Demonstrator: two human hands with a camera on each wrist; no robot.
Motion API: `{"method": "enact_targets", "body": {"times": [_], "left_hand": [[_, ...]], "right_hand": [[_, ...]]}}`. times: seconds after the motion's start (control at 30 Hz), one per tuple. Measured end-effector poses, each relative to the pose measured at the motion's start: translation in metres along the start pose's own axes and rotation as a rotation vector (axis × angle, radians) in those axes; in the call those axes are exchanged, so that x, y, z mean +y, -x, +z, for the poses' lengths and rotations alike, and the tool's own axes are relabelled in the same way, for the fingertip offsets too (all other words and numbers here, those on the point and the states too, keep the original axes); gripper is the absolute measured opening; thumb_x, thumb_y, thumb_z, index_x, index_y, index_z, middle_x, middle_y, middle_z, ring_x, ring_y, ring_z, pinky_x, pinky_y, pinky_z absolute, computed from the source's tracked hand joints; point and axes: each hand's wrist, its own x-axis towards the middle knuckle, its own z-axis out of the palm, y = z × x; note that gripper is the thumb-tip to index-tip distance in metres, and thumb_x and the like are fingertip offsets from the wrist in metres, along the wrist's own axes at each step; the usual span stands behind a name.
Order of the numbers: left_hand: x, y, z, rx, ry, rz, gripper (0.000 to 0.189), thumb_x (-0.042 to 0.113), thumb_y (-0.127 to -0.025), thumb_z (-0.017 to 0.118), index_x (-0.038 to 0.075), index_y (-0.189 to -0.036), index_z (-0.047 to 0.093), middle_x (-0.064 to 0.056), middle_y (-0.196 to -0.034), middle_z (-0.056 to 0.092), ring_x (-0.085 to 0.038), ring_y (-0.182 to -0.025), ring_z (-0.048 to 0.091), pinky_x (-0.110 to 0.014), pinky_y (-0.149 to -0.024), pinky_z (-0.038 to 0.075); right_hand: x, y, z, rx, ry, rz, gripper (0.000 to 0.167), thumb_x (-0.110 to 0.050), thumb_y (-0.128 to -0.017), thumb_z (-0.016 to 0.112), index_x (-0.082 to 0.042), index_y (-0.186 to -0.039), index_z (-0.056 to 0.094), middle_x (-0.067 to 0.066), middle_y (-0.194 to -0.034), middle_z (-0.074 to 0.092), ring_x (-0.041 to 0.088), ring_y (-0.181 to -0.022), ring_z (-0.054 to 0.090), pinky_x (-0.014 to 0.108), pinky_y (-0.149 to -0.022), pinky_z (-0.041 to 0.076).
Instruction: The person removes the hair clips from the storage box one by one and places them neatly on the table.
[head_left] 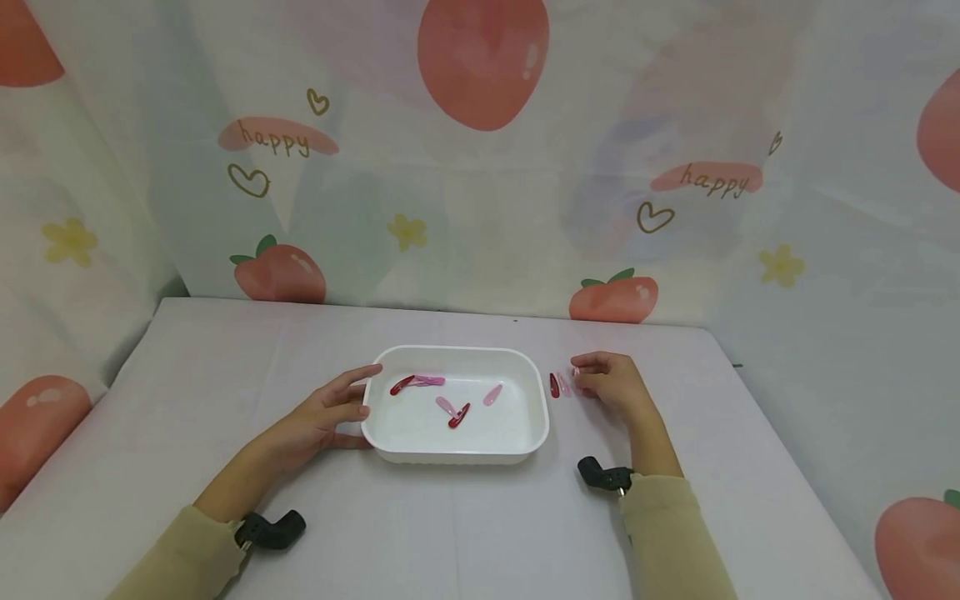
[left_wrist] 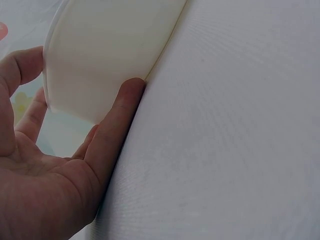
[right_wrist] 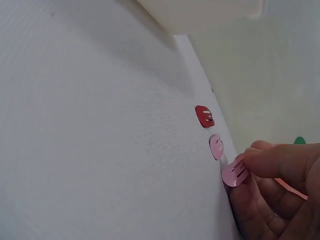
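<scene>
A white rectangular tray [head_left: 457, 457] stands on the table with several red and pink snap hair clips lying inside it. My left hand [head_left: 318, 423] is at the tray's left end, its spread fingers touching the rim and the outer wall [left_wrist: 95, 70]. Right of the tray, my right hand [head_left: 613, 385] pinches a pink hair clip [right_wrist: 235, 172] between thumb and fingers, close over the table. Beside that hand, a red hair clip [right_wrist: 204, 116] and another pink hair clip [right_wrist: 216, 146] lie in a row, between it and the tray.
A white cloth covers the table [head_left: 420, 533]. Behind it hangs a printed curtain [head_left: 480, 208] with peaches, hearts and flowers, which continues along both sides. Each sleeve cuff carries a black wrist device, such as the one on the left [head_left: 273, 531].
</scene>
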Motion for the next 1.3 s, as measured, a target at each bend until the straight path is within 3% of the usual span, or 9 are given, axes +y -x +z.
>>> {"method": "enact_targets", "body": {"times": [0.43,0.63,0.83,1.03,1.13,1.3], "left_hand": [[0.001,0.0,0.0,-0.008,0.004,0.007,0.066,0.007,-0.1,0.055,0.023,-0.158,0.027,-0.02,-0.159,0.026,-0.037,-0.128,0.051,-0.055,-0.093,0.054],[0.002,0.001,0.0,-0.014,0.009,0.016,0.066,0.006,-0.1,0.055,0.022,-0.158,0.027,-0.02,-0.159,0.026,-0.037,-0.128,0.051,-0.055,-0.092,0.054],[0.003,0.002,0.001,-0.005,-0.004,0.01,0.066,0.007,-0.1,0.055,0.021,-0.158,0.026,-0.02,-0.159,0.027,-0.037,-0.128,0.051,-0.055,-0.092,0.054],[0.0,0.001,0.0,0.001,-0.002,0.004,0.064,0.008,-0.101,0.055,0.025,-0.157,0.03,-0.019,-0.158,0.027,-0.038,-0.128,0.051,-0.055,-0.093,0.054],[0.0,-0.002,-0.001,0.0,0.005,0.002,0.063,0.008,-0.101,0.056,0.027,-0.156,0.032,-0.018,-0.159,0.027,-0.038,-0.127,0.051,-0.055,-0.093,0.054],[-0.001,-0.001,-0.002,0.0,0.015,-0.001,0.063,0.007,-0.101,0.055,0.026,-0.156,0.031,-0.018,-0.158,0.028,-0.038,-0.126,0.052,-0.055,-0.093,0.054]], "right_hand": [[0.002,0.001,-0.005,0.019,0.065,-0.016,0.035,-0.008,-0.096,0.062,-0.004,-0.131,0.062,0.018,-0.121,0.067,0.024,-0.099,0.066,0.03,-0.084,0.058],[-0.002,0.004,-0.01,-0.004,-0.017,-0.055,0.037,-0.011,-0.098,0.061,-0.004,-0.135,0.06,0.02,-0.123,0.064,0.024,-0.098,0.065,0.029,-0.082,0.058],[-0.016,0.006,-0.012,-0.102,-0.246,-0.087,0.046,-0.021,-0.099,0.062,-0.003,-0.141,0.053,0.019,-0.13,0.061,0.023,-0.107,0.064,0.03,-0.089,0.057],[-0.038,0.012,-0.003,-0.201,-0.389,-0.186,0.045,-0.019,-0.099,0.064,-0.001,-0.138,0.053,0.007,-0.116,0.067,0.017,-0.098,0.065,0.031,-0.088,0.058],[-0.053,0.018,0.006,-0.26,-0.398,-0.229,0.042,-0.016,-0.097,0.065,-0.001,-0.135,0.055,0.008,-0.115,0.066,0.022,-0.099,0.066,0.032,-0.087,0.058],[-0.079,0.027,0.032,-0.392,-0.318,-0.301,0.043,-0.012,-0.095,0.068,0.0,-0.134,0.056,0.027,-0.126,0.059,0.044,-0.109,0.061,0.036,-0.086,0.059]]}}
